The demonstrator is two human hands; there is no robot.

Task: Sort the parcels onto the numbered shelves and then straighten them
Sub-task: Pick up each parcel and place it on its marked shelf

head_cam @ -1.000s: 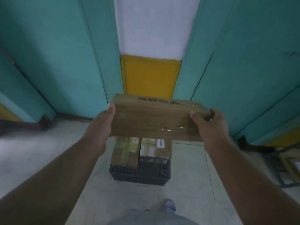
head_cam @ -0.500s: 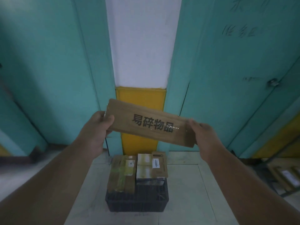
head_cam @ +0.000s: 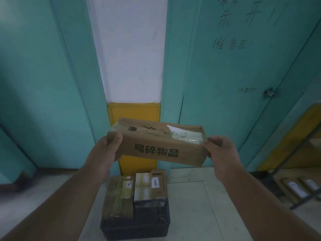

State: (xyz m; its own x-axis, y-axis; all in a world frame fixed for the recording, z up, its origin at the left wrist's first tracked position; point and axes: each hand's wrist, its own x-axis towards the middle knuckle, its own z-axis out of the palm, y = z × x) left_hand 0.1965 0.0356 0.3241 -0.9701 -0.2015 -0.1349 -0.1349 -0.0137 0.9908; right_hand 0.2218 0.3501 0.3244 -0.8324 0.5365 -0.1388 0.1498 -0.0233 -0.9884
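Observation:
I hold a long brown cardboard parcel (head_cam: 156,145) at chest height, black characters printed on its near side and a white label under clear tape on its top. My left hand (head_cam: 106,150) grips its left end, thumb on the near side. My right hand (head_cam: 220,150) grips its right end. Below on the floor stands a black plastic crate (head_cam: 135,225) holding other parcels: a taped brown box (head_cam: 118,197) on the left and a box with pale labels (head_cam: 149,186) on the right.
Teal doors flank a white and yellow pillar (head_cam: 132,108) straight ahead; the right door bears handwriting and a lock (head_cam: 268,92). A metal shelf (head_cam: 305,186) with several labelled parcels stands low at the far right. Pale tiled floor surrounds the crate.
The parcel has been tipped in both hands, so its labelled top now shows above the printed side. The view has risen, with the crate further below.

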